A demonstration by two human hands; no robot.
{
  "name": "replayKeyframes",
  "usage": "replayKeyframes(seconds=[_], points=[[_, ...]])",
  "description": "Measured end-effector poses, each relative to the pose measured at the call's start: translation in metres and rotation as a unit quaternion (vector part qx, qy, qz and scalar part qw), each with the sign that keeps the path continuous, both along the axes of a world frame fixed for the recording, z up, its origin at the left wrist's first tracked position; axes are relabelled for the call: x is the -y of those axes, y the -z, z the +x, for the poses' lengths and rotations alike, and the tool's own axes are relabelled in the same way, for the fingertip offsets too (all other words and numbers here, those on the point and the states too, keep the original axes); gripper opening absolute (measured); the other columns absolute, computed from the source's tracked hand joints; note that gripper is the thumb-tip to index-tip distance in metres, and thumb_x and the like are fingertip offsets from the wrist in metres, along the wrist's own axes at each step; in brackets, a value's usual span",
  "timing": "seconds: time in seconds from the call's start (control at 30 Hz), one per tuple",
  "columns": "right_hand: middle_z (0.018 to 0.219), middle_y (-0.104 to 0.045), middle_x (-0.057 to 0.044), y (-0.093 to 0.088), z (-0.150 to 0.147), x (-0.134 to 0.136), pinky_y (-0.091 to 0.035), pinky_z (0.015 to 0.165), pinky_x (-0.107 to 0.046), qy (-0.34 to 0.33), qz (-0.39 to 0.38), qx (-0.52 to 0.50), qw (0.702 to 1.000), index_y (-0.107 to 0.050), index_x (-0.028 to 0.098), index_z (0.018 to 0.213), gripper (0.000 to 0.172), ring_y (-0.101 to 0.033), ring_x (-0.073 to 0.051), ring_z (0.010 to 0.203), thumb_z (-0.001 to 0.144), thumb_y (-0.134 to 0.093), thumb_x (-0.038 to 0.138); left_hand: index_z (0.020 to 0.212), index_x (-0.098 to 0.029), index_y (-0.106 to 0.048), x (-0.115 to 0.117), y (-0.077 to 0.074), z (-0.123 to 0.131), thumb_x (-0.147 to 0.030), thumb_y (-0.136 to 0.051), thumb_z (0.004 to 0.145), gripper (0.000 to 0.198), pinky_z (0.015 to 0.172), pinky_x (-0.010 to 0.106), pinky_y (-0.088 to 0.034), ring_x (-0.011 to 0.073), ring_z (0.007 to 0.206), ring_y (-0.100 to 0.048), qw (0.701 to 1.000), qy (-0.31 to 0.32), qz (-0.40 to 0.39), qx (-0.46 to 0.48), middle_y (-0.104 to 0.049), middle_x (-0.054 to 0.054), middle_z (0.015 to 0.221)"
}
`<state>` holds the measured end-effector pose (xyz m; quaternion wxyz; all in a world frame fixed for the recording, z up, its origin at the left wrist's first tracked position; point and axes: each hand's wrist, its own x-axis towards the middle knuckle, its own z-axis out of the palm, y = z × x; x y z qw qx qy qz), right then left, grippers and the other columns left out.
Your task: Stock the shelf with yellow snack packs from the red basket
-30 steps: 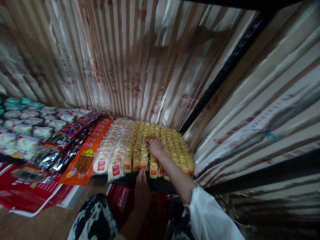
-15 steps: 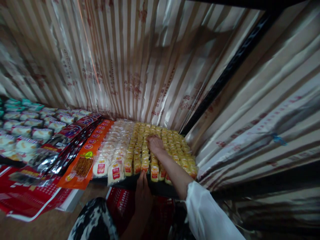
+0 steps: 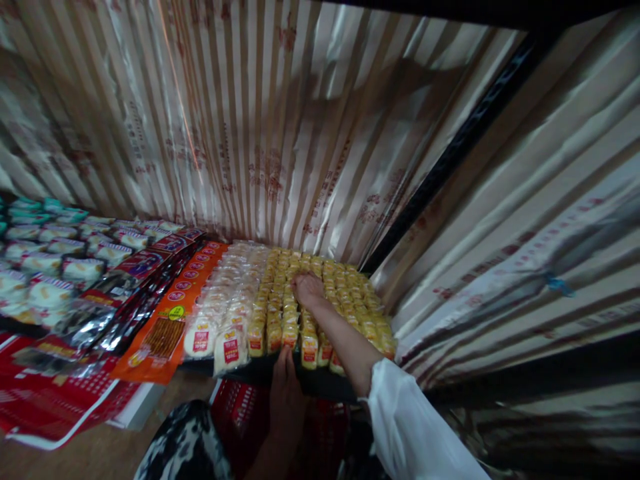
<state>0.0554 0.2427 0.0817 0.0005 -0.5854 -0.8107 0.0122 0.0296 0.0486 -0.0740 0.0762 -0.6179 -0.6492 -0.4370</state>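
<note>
My right hand (image 3: 308, 289) reaches in over rows of small yellow wrapped snack packs (image 3: 345, 293) on a dark shelf (image 3: 260, 372). Its fingers curl down among the packs, and what they hold, if anything, is hidden. The white sleeve (image 3: 415, 433) covers my forearm. My left hand (image 3: 286, 393) lies against the shelf's front edge, fingers together and pointing up, just below the front row of packs. To the left of the yellow packs lie rows of pale packs with red labels (image 3: 225, 313).
Orange flat snack bags (image 3: 170, 320), dark foil bags (image 3: 125, 293) and white-and-green packets (image 3: 45, 260) fill the shelf to the left. Striped shiny sheeting (image 3: 280, 120) lines the back and right side. A red basket (image 3: 245, 413) stands below the shelf.
My right hand has shifted only slightly over the yellow packs. The left hand stays at the shelf edge. The view has tilted a little.
</note>
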Motion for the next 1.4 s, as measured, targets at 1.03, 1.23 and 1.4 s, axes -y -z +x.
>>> replayKeyframes(seconds=[1.03,1.23,1.4], points=[[0.097,-0.066,-0.006,0.014,0.046,0.068,-0.047,0.081,-0.028,0.002,0.164,-0.365,0.916,-0.060,0.018,0.103,0.026,-0.061,-0.016,0.087,0.087,-0.044,0.029,0.139,-0.009,-0.022,-0.001,0.001,0.000,0.005,-0.028,0.079,0.061,0.097,0.042,-0.044,0.0241,0.125,-0.040,0.999,0.012,-0.026,0.028,-0.045,0.019,0.129],[0.095,-0.066,-0.008,0.061,0.072,0.172,-0.046,0.087,-0.028,0.016,0.126,-0.381,0.916,-0.064,0.019,0.096,0.028,-0.060,-0.016,0.094,0.089,-0.037,0.024,0.134,-0.008,-0.030,0.000,0.000,-0.004,-0.003,-0.030,0.083,0.051,0.095,0.044,-0.045,0.0247,0.122,-0.042,0.997,0.044,-0.031,0.059,-0.045,0.020,0.128],[0.118,-0.057,-0.012,0.092,0.065,0.188,-0.043,0.097,-0.032,0.035,0.088,-0.350,0.932,-0.059,0.017,0.115,0.039,-0.054,-0.018,0.110,0.087,-0.033,0.017,0.131,-0.009,-0.035,-0.001,-0.002,-0.009,-0.006,-0.033,0.083,0.048,0.096,0.043,-0.045,0.0244,0.120,-0.044,0.996,0.055,-0.038,0.062,-0.046,0.019,0.127]])
